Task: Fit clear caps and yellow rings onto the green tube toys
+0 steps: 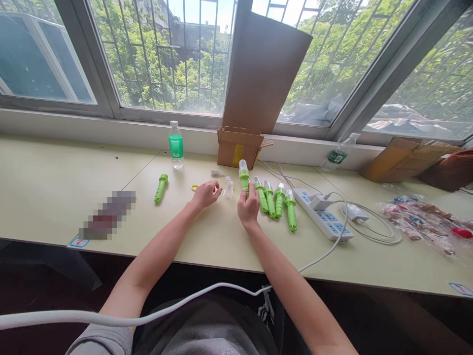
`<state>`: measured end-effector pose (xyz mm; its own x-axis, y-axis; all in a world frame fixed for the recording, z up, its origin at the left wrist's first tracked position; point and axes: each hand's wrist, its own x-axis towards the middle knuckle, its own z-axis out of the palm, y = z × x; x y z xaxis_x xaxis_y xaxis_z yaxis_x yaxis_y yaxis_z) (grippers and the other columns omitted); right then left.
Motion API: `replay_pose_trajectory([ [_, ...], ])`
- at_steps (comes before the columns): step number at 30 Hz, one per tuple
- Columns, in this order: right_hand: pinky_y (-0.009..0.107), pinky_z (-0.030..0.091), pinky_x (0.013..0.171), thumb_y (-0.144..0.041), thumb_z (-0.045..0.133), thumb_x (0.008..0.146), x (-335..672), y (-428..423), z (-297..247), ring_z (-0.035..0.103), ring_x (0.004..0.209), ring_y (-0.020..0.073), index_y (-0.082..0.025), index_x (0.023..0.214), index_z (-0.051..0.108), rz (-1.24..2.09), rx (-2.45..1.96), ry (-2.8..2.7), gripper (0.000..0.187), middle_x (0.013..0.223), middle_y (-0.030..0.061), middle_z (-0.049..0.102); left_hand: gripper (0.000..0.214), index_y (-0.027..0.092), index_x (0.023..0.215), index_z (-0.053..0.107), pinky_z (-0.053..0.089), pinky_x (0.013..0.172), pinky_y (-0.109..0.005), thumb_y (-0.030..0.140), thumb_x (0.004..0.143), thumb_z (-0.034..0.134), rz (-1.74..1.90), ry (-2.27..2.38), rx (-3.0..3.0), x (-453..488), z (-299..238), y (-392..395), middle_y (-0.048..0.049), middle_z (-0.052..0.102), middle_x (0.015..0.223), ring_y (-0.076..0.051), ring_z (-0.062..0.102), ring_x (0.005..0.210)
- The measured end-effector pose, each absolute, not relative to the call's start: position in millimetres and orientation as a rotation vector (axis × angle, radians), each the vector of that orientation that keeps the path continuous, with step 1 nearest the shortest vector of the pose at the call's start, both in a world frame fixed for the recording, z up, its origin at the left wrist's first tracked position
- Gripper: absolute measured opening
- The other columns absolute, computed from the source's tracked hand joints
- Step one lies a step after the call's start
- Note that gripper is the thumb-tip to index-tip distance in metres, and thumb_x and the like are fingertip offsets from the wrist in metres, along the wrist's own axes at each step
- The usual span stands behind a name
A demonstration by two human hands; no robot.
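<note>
My right hand (249, 204) is wrapped round a green torch-shaped stick with a clear top (244, 173), which stands tilted up from the fingers. My left hand (207, 194) rests low over the table, fingers loosely curled and a little apart, with nothing visible in it. Just right of its fingertips stands a small clear plastic piece (228, 189). Behind it lies a small white piece (217, 172). Beside the left hand is a yellow ring (194, 188). Several more green sticks with clear tops (280, 200) lie right of my right hand.
A green stick without a clear top (161, 188) lies to the left. At the back stand a water bottle (176, 145) and a cardboard box (238, 147). A power strip (325, 217) with white cables and bagged items (424, 222) are on the right. A cable (177, 308) crosses before me.
</note>
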<state>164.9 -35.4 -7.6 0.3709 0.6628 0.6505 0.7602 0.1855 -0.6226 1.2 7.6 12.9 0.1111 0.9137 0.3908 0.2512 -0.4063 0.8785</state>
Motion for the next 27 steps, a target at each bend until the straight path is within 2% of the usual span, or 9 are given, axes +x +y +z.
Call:
replay_pose_trajectory([
  [4,0.042,0.044,0.09,-0.04,0.024,0.097,164,-37,-6,0.054,0.108,0.027,-0.012,0.134,0.047,-0.128,-1.475,-1.367,0.051,0.113,0.0182,0.056,0.023,0.023,0.063,0.056,0.031,0.058,-0.024,0.026,0.062,0.079,1.339,1.145,1.688,2,13,7,-0.0003,0.052,0.06,-0.017,0.046,0.058],
  [10,0.039,0.046,0.088,-0.036,0.029,0.097,162,-41,-3,0.055,0.105,0.0254,-0.013,0.137,0.043,-0.202,-1.406,-1.47,0.048,0.109,0.017,0.056,0.017,0.023,0.068,0.056,0.036,0.062,-0.026,0.024,0.072,0.073,1.311,1.194,1.971,2,11,9,0.0006,0.052,0.061,-0.017,0.048,0.058],
  [14,0.039,0.047,0.089,-0.034,0.035,0.095,161,-43,-2,0.054,0.106,0.025,-0.013,0.14,0.04,-0.226,-1.355,-1.513,0.049,0.11,0.0164,0.054,0.013,0.024,0.081,0.061,0.036,0.064,-0.025,0.022,0.073,0.071,1.387,1.165,1.952,2,15,8,0.0011,0.054,0.065,-0.015,0.048,0.058],
  [19,0.039,0.049,0.088,-0.029,0.037,0.093,158,-47,-2,0.053,0.108,0.0253,-0.016,0.138,0.046,-0.225,-1.34,-1.585,0.047,0.112,0.0162,0.052,0.024,0.026,0.098,0.06,0.039,0.063,-0.024,0.025,0.075,0.069,1.477,1.014,1.879,5,27,-2,0.0005,0.059,0.074,-0.014,0.053,0.064],
  [27,0.034,0.052,0.081,-0.025,0.04,0.092,161,-45,-3,0.056,0.098,0.0219,-0.019,0.13,0.056,-0.21,-1.323,-1.569,0.042,0.11,0.0148,0.052,0.037,0.025,0.11,0.057,0.041,0.063,-0.023,0.03,0.075,0.07,1.513,0.961,1.851,10,32,-12,-0.0004,0.061,0.08,-0.013,0.057,0.069],
])
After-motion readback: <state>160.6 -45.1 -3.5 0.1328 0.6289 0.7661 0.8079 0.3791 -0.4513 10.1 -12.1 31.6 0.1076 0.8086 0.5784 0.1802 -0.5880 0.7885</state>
